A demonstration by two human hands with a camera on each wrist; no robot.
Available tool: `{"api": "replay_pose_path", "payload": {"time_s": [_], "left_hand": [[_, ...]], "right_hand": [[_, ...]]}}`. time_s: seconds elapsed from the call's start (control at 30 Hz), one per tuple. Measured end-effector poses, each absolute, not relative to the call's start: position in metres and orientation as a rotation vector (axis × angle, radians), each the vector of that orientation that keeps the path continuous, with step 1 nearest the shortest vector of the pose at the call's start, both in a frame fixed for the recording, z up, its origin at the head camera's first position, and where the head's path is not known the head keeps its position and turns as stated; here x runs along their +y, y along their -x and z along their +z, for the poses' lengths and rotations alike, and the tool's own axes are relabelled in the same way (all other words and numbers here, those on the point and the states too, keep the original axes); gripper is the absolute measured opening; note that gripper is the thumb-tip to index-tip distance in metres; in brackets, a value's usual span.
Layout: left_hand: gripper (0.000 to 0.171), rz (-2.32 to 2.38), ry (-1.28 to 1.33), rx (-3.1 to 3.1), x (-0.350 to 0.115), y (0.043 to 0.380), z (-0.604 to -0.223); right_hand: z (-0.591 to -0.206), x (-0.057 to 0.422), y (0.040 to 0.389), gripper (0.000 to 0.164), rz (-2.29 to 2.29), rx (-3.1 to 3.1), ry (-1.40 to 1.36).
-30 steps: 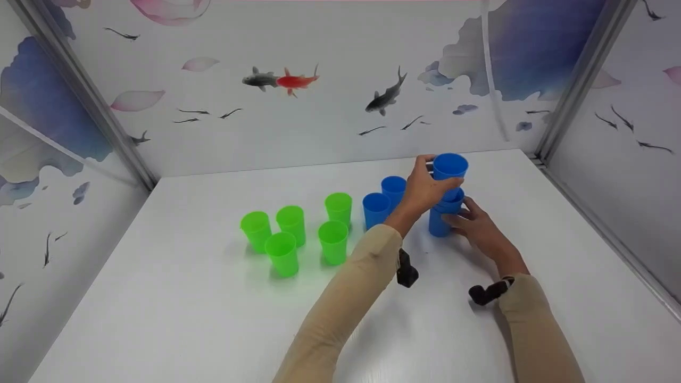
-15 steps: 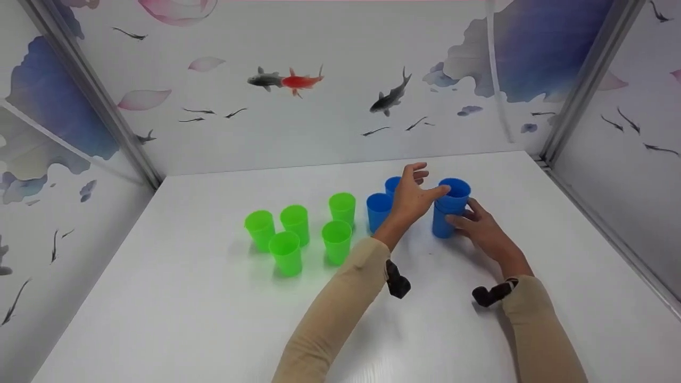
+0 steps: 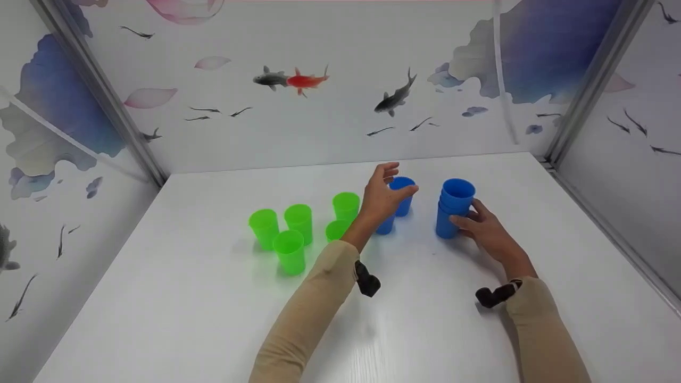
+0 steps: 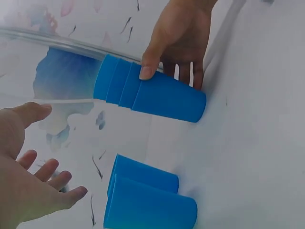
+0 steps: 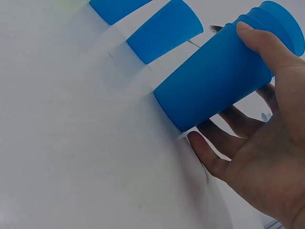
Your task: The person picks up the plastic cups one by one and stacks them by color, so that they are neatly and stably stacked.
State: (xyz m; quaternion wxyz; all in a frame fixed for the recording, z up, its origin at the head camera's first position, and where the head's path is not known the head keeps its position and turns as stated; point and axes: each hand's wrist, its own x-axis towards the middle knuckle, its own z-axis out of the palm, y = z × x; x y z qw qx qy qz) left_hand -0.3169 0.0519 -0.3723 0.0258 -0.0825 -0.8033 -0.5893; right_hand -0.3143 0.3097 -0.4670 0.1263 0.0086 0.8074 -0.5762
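On the right of the table in the head view, a stack of nested blue cups (image 3: pixel 448 221) stands upright. My right hand (image 3: pixel 488 234) grips it from the right, thumb (image 5: pixel 267 43) on the near side and fingers round the far side. Several rims show near the top of the stack in the left wrist view. My left hand (image 3: pixel 380 198) is held in the air with fingers spread, holding nothing. It is above and beside two single blue cups: a rear cup (image 3: pixel 403 205) and a nearer cup (image 3: pixel 385 225), which the hand and wrist partly hide.
Left of the blue cups stand several green cups (image 3: pixel 299 226), upright and apart from the stack; my left forearm covers part of one. The white table (image 3: pixel 175 298) meets printed walls (image 3: pixel 330 127) at the back and sides. Each wrist wears a black camera (image 3: pixel 367 279).
My left hand lowered a blue cup into the stack, let it go, then moved left to the single blue cups. The right hand stays on the stack.
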Motion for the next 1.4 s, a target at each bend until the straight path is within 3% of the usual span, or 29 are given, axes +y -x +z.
{"api": "replay_pose_path", "payload": {"time_s": [0.53, 1.4], "left_hand": [[0.065, -1.809, 0.083, -2.547, 0.021, 0.323, -0.387], [0.079, -1.671, 0.137, -2.806, 0.015, 0.337, -0.397]], "right_hand": [[-0.468, 0.31, 0.314, 0.115, -1.626, 2.38, -0.038], [-0.466, 0.309, 0.314, 0.116, -1.707, 2.324, -0.019]]}}
